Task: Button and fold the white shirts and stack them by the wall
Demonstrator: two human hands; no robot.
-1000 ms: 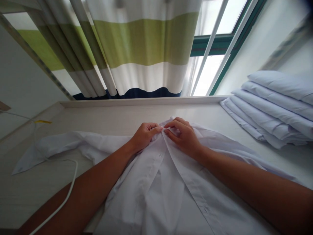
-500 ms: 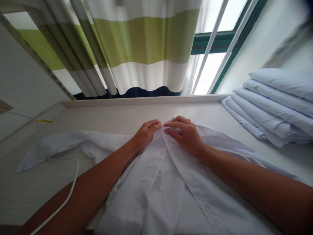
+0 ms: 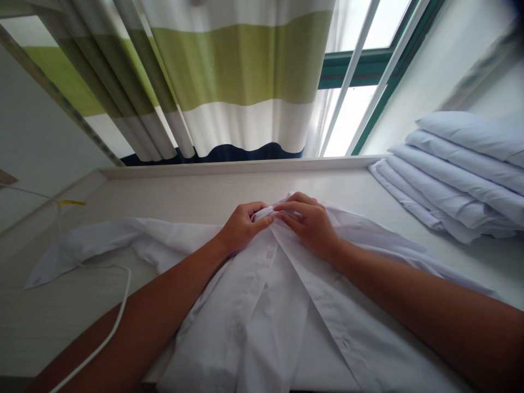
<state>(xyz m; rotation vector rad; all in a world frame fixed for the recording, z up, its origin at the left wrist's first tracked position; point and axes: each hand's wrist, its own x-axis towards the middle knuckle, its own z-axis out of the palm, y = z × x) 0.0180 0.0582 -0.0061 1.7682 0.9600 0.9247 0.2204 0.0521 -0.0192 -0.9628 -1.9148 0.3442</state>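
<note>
A white button-up shirt [image 3: 282,311] lies spread on the pale tabletop, its collar end away from me and its front edges parting below my hands. My left hand [image 3: 244,225] pinches the fabric near the collar, thumb lying over the front edge. Close against it, my right hand [image 3: 305,218] grips the opposite edge between thumb and fingers. The fingertips of both meet at the top of the placket, and whatever button is there is hidden. Lower down, a small button [image 3: 269,255] shows on the left front. One sleeve [image 3: 102,240] stretches out to the left.
Folded white shirts [image 3: 462,180] are stacked at the right. A white cable [image 3: 126,289] crosses the left side and passes over my left forearm. Behind the table's raised back edge [image 3: 229,168] hang green-and-white curtains [image 3: 245,71] beside a barred window.
My left thumb has shifted lower and opened slightly away from the index finger, showing more collar fabric between them. The right hand stays nearly in place.
</note>
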